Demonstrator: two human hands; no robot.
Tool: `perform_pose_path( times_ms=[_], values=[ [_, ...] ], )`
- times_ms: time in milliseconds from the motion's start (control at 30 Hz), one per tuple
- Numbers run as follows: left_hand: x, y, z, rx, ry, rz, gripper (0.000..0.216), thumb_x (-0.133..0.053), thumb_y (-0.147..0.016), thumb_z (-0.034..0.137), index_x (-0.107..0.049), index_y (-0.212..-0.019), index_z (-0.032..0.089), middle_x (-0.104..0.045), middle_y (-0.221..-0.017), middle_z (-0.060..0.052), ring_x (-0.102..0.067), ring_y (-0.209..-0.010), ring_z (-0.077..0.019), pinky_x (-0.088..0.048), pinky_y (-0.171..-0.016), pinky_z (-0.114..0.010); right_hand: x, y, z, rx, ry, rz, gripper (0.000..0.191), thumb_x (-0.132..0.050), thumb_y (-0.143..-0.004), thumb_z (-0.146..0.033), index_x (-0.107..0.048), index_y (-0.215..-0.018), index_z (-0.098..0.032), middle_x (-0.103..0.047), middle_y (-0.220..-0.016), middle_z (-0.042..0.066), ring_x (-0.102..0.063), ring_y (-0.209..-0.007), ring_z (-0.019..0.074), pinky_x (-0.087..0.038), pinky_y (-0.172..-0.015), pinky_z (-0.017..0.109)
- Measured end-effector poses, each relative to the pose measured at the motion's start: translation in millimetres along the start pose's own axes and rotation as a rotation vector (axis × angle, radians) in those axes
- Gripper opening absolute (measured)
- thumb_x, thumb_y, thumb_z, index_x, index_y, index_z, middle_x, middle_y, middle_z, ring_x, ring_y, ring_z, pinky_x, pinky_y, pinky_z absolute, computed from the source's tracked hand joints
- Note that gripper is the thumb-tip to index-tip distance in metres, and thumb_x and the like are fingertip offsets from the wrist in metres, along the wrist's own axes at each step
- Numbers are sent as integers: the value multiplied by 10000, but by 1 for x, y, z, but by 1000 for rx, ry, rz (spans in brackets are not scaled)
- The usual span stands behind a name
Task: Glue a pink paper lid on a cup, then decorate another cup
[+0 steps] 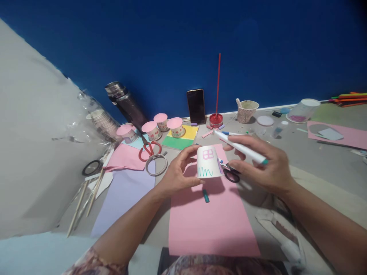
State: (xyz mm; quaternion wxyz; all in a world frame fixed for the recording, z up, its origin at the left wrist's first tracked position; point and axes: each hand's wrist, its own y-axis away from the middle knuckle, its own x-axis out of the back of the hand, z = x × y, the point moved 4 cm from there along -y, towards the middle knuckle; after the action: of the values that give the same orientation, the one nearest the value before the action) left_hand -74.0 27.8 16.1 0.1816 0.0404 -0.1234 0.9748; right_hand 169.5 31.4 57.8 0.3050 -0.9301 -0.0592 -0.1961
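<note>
My left hand [183, 170] grips a white paper cup [208, 162], held upside down above a pink paper sheet [212, 233]. A pink window and green zigzag strokes are drawn on the cup, and a purple patch shows at its right edge. In my right hand [262, 162] is a white marker [243, 147] with a green end; its tip points up and left, apart from the cup. Below the cup lies a green marker cap [205, 196] on the pink sheet. Black-handled scissors [231, 175] rest behind the cup, partly hidden.
Several decorated cups with pink tops [175, 126] stand at the back left, near red-handled scissors [150, 150] and a tape roll [156, 165]. A dark flask [126, 105], a phone [196, 106] and a red stick in a red base [216, 120] line the blue wall.
</note>
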Motion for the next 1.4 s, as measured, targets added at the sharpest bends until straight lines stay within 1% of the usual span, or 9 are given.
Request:
perform_pose_path(
  times_ms=[100,167,400,600,767,967,1100,1267,1400],
  values=[
    [0,-1,0,31,15,32,790,-956,-688,262,-610,-1398,290,-573,-1510,-124,-537,-1418,-362,-444,-1172,-507,9,3,-8,-12,-71,80,153,-763,-923,-332,-801,-1064,-286,-814,-889,49,-742,-782,230,-594,-711,361],
    [0,-2,0,47,25,32,783,-957,-682,254,-617,-1386,284,-590,-1490,-123,-542,-1411,-363,-447,-1167,-510,9,3,-12,10,-144,61,88,-773,-914,-346,-811,-949,-274,-803,-796,50,-740,-722,235,-585,-667,365],
    [1,-1,-1,32,33,46,815,-964,-662,238,-617,-1395,311,-609,-1471,-98,-536,-1421,-357,-454,-1165,-486,0,-1,-20,54,-297,-78,80,-735,-923,-269,-812,-914,-250,-785,-715,35,-698,-604,196,-540,-577,329],
    [-1,-1,-1,14,68,18,804,-960,-675,232,-603,-1392,303,-622,-1441,-103,-553,-1400,-350,-458,-1161,-501,2,-2,-17,16,-258,-18,69,-742,-911,-232,-809,-898,-246,-785,-733,27,-712,-615,190,-543,-576,313],
    [0,-1,-3,1,92,46,828,-962,-676,229,-587,-1408,319,-604,-1475,-93,-554,-1405,-336,-454,-1163,-467,-1,-1,-16,-17,-333,-133,133,-696,-962,-276,-792,-879,-239,-742,-648,9,-689,-562,175,-536,-548,295],
    [-2,-2,-5,-1,148,29,829,-959,-679,209,-573,-1404,317,-581,-1501,-94,-554,-1411,-329,-463,-1164,-460,3,-1,-12,-36,-314,-57,129,-696,-972,-281,-791,-898,-234,-774,-730,25,-707,-608,167,-551,-577,278],
    [-4,-1,-7,-5,151,10,814,-949,-697,200,-561,-1403,317,-580,-1502,-92,-547,-1423,-317,-454,-1175,-460,0,0,-11,-35,-355,-123,153,-687,-981,-289,-784,-876,-235,-739,-662,3,-689,-572,157,-538,-558,266],
    [-4,-2,-7,-8,155,5,798,-940,-709,192,-562,-1397,334,-572,-1508,-77,-540,-1434,-309,-447,-1185,-455,3,-2,-11,-28,-355,-49,137,-685,-977,-252,-785,-886,-234,-765,-734,7,-701,-611,150,-543,-591,260],
    [-4,-3,-5,-23,157,15,775,-932,-717,184,-570,-1385,334,-571,-1484,-68,-561,-1410,-293,-456,-1178,-441,2,-2,-13,-43,-334,-103,182,-679,-972,-251,-772,-817,-228,-727,-661,-2,-663,-560,139,-511,-552,251]
  ],
)
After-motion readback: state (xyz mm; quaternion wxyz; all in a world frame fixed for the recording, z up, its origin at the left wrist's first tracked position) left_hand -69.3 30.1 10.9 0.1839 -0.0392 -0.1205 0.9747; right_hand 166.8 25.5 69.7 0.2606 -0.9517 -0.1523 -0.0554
